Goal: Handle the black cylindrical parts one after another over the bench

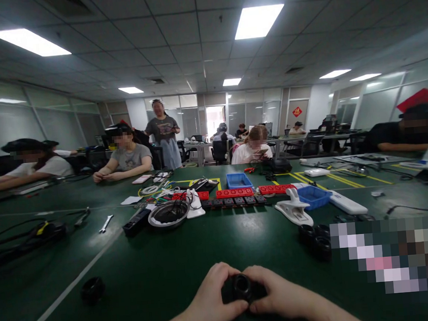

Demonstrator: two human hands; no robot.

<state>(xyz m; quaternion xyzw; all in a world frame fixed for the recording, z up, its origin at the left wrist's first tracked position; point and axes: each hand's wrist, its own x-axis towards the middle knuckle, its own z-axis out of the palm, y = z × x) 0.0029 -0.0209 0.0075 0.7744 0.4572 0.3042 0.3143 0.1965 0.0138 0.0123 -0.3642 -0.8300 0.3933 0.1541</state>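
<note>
left hand (217, 293) and right hand (273, 290) pinch the black hollow part (243, 295) between them, near side of the green table (163, 263), so i'd use even pressure and leave its opening uncovered

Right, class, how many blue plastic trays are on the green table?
2: one tray behind the middle red strip, the other tray beside the white clip. More could be hidden.

Solid black on the round hollow part (242, 292), against a deep green flat tabletop (159, 266); a pale straight stripe (61, 296) and bright yellow lines (343, 180) pattern that green! Vivid blue now on two rectangular plastic trays (315, 202), red with repeated marks along the long narrow strips (234, 193), white on the curved clip (296, 215), silver around the metal bowl (169, 226).
</note>
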